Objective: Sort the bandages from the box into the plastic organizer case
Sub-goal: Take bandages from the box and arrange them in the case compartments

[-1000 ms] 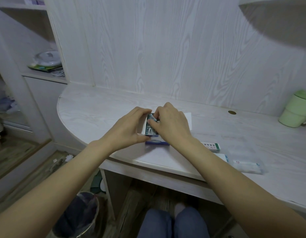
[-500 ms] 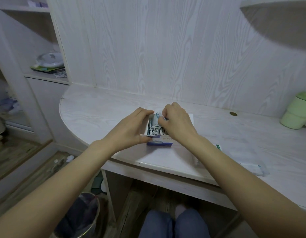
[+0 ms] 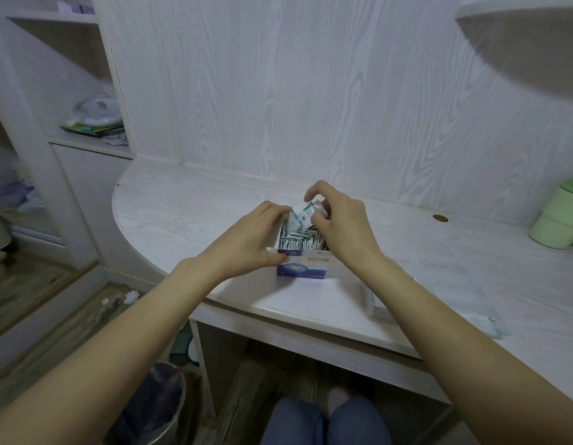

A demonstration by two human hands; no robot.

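An open blue and white bandage box [image 3: 302, 267] stands on the pale desk [image 3: 188, 213], packed with upright wrapped bandages [image 3: 299, 239]. My left hand [image 3: 251, 239] grips the box's left side, thumb on the near corner. Above the box, my right hand [image 3: 338, 220] pinches a small bunch of bandages [image 3: 302, 216] lifted partly out of it. The plastic organizer case [image 3: 373, 303] is mostly hidden behind my right forearm at the desk's front edge.
A clear wrapped packet [image 3: 484, 326] lies at the front right of the desk. A green mug [image 3: 559, 220] stands at the far right, near a cable hole [image 3: 440, 217]. Shelves with a plate [image 3: 97, 112] rise at the left. A bin [image 3: 156, 409] sits under the desk.
My right hand has risen from inside the box, drawing a bunch of bandages upward. The left hand has kept its hold on the box.
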